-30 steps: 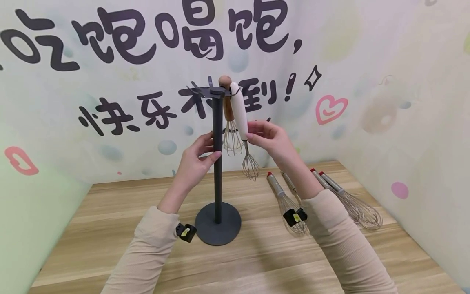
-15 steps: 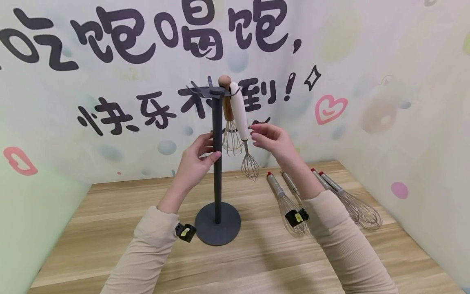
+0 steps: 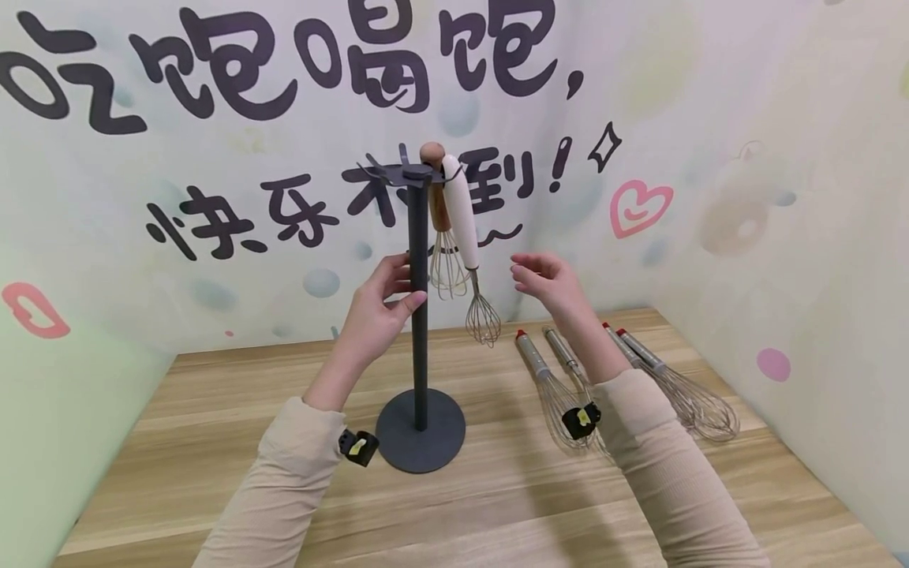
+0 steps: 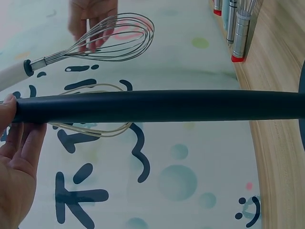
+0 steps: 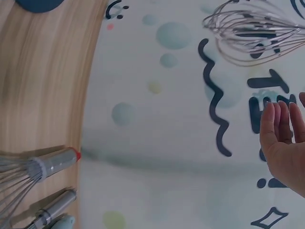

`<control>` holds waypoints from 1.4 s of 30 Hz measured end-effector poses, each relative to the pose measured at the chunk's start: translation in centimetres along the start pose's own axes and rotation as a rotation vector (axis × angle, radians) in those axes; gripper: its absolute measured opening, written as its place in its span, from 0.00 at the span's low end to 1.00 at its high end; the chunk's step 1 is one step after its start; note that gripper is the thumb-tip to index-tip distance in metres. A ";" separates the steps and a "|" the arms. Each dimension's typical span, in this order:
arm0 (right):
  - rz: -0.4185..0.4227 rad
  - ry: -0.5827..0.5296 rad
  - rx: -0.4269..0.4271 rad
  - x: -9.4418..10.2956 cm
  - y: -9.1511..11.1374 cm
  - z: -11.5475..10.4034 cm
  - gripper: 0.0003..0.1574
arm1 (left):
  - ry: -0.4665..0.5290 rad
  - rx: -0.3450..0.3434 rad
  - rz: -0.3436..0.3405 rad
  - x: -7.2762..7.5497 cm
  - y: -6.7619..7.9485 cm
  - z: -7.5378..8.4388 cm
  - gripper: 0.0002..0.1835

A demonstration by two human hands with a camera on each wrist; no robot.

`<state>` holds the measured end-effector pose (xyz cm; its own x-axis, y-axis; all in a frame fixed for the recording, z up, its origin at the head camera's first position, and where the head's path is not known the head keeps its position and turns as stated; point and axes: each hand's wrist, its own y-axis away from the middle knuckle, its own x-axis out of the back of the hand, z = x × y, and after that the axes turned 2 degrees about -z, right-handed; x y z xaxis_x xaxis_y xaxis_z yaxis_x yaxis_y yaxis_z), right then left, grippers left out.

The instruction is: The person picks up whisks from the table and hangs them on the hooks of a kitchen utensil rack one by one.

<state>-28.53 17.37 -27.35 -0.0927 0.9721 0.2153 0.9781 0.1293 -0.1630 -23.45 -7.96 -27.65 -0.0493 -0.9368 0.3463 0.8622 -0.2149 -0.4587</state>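
Observation:
In the head view a dark grey utensil stand (image 3: 420,347) rises from a round base, and my left hand (image 3: 383,304) grips its pole about halfway up. From the hooked top hang a white-handled whisk (image 3: 461,213) and, just behind it, a whisk with a wooden handle (image 3: 439,207). My right hand (image 3: 550,282) is in the air to the right of the white-handled whisk, apart from it, with loosely bent fingers and nothing in them. The right wrist view shows that same hand (image 5: 283,138) below the hanging wires. Part of the left fingers is hidden behind the pole.
On the wooden table (image 3: 284,450) at the right lie several metal whisks, among them a red-tipped whisk (image 3: 533,355) and a large-wired whisk (image 3: 699,402). Other hooks (image 3: 376,170) at the stand's top left carry nothing. A printed wall (image 3: 298,260) stands close behind.
My right hand has let go of the white-handled whisk and moved off to the right and slightly down. The whisk stays hanging; my left hand still holds the pole.

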 end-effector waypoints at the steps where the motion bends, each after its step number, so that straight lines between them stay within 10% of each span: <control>1: 0.005 0.015 -0.012 0.1 -0.1 0.3 0.26 | 0.000 -0.001 0.000 0.0 0.0 0.0 0.25; 42: 0.132 0.170 -0.201 1.3 -0.1 10.3 0.22 | -0.019 -0.015 0.063 -0.2 0.2 0.2 0.24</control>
<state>-30.64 20.61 -36.97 0.0536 0.9289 0.3663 0.9985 -0.0536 -0.0104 -23.15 -7.75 -27.67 0.0146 -0.9434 0.3312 0.8555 -0.1597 -0.4925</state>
